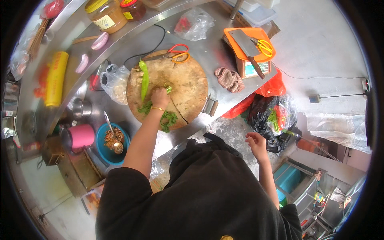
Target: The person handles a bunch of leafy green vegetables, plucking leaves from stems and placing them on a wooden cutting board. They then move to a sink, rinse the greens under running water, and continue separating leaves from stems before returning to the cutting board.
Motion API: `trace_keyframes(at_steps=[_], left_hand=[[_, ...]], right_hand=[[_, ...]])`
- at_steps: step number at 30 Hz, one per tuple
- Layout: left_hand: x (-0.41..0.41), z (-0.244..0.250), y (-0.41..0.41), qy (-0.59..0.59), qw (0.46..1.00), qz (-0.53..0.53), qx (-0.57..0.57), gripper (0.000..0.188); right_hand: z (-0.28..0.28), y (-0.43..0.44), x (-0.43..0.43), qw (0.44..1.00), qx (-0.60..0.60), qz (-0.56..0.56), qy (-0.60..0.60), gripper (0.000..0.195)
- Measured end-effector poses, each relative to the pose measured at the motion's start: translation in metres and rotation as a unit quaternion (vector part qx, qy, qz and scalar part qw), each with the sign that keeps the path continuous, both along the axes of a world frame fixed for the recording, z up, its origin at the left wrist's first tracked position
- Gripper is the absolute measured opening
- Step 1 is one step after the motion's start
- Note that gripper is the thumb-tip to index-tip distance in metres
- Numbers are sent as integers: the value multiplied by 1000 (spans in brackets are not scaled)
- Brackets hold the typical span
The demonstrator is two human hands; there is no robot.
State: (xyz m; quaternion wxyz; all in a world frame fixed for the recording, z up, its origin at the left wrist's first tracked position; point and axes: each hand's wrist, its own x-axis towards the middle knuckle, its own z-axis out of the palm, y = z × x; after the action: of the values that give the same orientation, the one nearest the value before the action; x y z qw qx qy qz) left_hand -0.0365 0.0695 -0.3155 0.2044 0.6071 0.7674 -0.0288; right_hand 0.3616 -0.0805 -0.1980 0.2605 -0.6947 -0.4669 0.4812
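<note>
My left hand [160, 97] is closed around a bunch of leafy green herbs [168, 119] on the round wooden chopping block [189, 78]. Cut stem ends stick out past the fingers, and leaves spread beneath the wrist. Left of that hand lie a long green chili pepper [144, 78] and a piece of ginger [136, 77]. Scissors with red and orange handles [181, 57] rest on the block's far edge. Off the counter, my right hand [257, 145] hangs in the air with loosely bent fingers and nothing visible in it, near a black plastic bag [258, 115].
A cleaver [244, 43] and yellow-handled scissors [264, 48] lie on an orange tray [234, 34] atop a digital scale [255, 69]. A blue bowl [100, 147] holds chopped food and a spoon [118, 147]. Nearby are a crumpled cloth [229, 79] and a bag of garlic [117, 85].
</note>
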Motion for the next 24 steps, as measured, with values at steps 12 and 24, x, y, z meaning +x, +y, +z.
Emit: trace_keyframes(at_steps=[12, 24], left_hand=[[-46, 23, -25, -430, 860, 251, 107, 21], [-22, 142, -100, -747, 491, 392, 217, 11]], right_hand=[[-14, 44, 28, 998, 17, 52, 45, 18], [-45, 109, 21, 979, 52, 148, 126, 14]])
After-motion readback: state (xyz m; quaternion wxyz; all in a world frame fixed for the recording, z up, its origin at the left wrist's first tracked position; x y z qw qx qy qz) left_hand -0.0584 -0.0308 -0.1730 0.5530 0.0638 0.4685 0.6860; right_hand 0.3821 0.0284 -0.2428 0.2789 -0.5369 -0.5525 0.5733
